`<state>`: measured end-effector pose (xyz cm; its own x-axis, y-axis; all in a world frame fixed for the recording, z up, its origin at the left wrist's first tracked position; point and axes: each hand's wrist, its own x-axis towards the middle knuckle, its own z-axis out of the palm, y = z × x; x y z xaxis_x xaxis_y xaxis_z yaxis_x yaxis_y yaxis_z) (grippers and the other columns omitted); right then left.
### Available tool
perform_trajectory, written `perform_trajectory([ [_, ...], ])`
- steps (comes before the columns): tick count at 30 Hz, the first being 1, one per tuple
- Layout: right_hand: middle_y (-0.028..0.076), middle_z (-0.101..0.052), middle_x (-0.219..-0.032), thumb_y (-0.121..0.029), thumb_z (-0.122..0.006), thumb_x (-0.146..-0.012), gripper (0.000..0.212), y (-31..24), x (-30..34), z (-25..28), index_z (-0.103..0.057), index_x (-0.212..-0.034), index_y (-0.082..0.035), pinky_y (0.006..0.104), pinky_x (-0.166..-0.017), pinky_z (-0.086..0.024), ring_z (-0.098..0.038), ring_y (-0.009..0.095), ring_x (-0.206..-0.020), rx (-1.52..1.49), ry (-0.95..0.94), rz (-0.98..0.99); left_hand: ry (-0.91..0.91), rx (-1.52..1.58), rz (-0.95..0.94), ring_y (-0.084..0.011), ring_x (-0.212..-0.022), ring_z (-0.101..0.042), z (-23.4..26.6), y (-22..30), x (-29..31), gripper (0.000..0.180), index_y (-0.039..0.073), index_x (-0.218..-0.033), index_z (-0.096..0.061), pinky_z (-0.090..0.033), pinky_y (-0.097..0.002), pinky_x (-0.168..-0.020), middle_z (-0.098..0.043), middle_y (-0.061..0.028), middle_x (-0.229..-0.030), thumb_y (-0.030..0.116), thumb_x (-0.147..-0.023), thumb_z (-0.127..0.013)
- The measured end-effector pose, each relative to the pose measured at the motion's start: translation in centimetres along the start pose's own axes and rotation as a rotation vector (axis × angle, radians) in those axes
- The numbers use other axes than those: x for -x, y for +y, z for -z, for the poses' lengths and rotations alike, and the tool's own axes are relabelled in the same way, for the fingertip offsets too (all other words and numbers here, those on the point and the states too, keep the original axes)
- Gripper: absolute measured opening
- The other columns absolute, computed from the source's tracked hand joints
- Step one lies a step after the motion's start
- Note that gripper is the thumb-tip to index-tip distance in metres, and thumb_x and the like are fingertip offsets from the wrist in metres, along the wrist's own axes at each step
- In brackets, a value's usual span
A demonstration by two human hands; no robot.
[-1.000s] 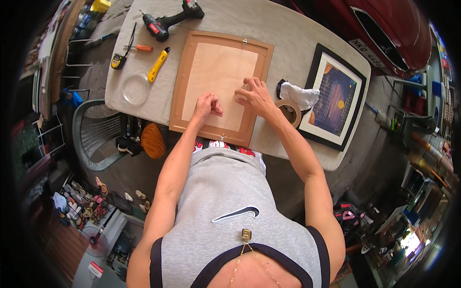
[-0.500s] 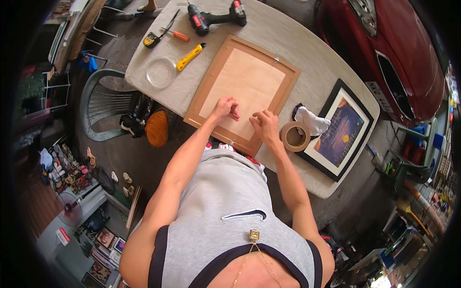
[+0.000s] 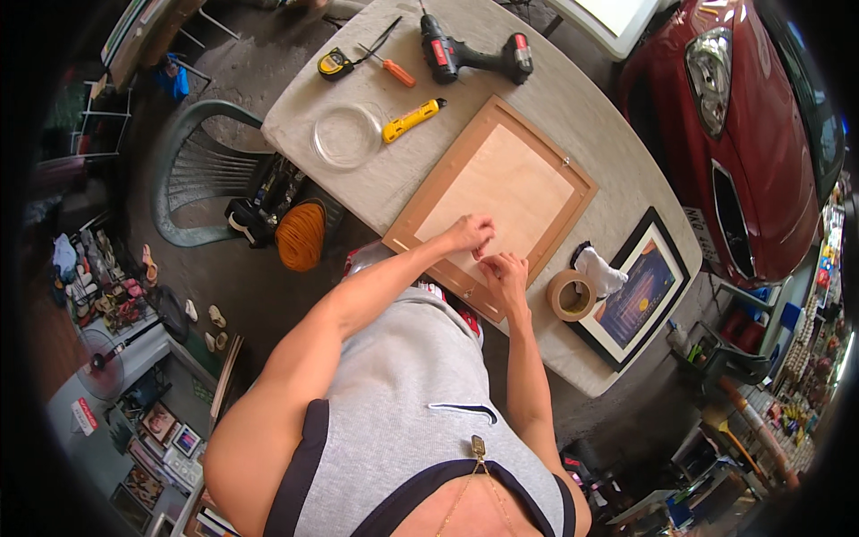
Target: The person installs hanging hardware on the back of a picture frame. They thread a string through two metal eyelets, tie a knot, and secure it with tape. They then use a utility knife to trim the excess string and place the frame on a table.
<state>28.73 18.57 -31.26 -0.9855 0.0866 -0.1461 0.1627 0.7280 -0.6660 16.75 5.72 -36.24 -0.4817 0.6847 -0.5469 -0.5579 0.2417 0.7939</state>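
A picture frame (image 3: 559, 213) lies on the table with its back up: brown border, pale wooden backing panel. Small metal hangers sit on its border, one at the far right side and one near my body. Above the panel's near part, my left hand (image 3: 472, 234) is closed, thumb and fingers pinched together. Close beside it on the right, my right hand (image 3: 506, 271) is pinched too, its fingertips almost meeting the left ones. Whatever is between the fingers is too small to make out. A coil of clear line (image 3: 346, 136) rests left of the frame.
Beyond the frame lie a yellow cutter (image 3: 414, 121), an orange screwdriver (image 3: 394, 70), a tape measure (image 3: 335, 64) and a cordless drill (image 3: 474, 57). At right are a tape roll (image 3: 570, 295), a white cloth (image 3: 601, 272) and a black-framed picture (image 3: 651, 288). A green chair (image 3: 170, 192) stands left.
My hands have come together, the left moving right toward the right one, and both fingertips now nearly meet. The whole view has shifted and turned slightly.
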Motion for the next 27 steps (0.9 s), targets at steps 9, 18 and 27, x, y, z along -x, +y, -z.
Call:
perform_trajectory([
  [9,0.004,-0.064,-0.074,-0.015,-0.073,-0.074,0.01,-0.4,-0.1,-0.5,-0.071,-0.082,-0.009,0.0361,-0.075,-0.037,-0.055,0.022,-0.075,0.031,-0.018,-0.069,-0.205,-0.93,-0.571,-0.0388,-0.081,-0.062,0.4,-0.2,2.9,0.013,0.0,-0.087,-0.06,-0.049,-0.0474,-0.071,-0.058,-0.0174,-0.092,0.01,-0.079,-0.062],
  [18,0.009,-0.063,-0.069,-0.012,-0.068,-0.081,0.013,-4.2,-3.8,2.4,-0.07,-0.092,-0.005,0.0358,-0.059,-0.045,-0.059,0.022,-0.065,0.011,-0.086,-0.352,-0.251,-0.758,-0.785,-0.0315,-0.068,-0.061,2.3,0.4,2.1,0.011,0.007,-0.063,-0.056,-0.047,-0.0424,-0.06,-0.057,-0.0102,-0.068,0.008,-0.074,-0.057],
  [27,0.019,-0.067,-0.099,-0.044,-0.053,-0.093,0.042,-12.3,-26.3,-7.4,-0.052,-0.13,-0.024,0.0464,-0.083,-0.05,-0.062,0.039,-0.097,0.057,-0.102,-0.023,0.077,-0.841,-0.893,-0.0335,-0.09,-0.061,1.5,-0.3,1.4,0.02,0.006,-0.089,-0.065,-0.049,-0.0455,-0.075,-0.064,-0.0169,-0.089,0.022,-0.077,-0.061],
])
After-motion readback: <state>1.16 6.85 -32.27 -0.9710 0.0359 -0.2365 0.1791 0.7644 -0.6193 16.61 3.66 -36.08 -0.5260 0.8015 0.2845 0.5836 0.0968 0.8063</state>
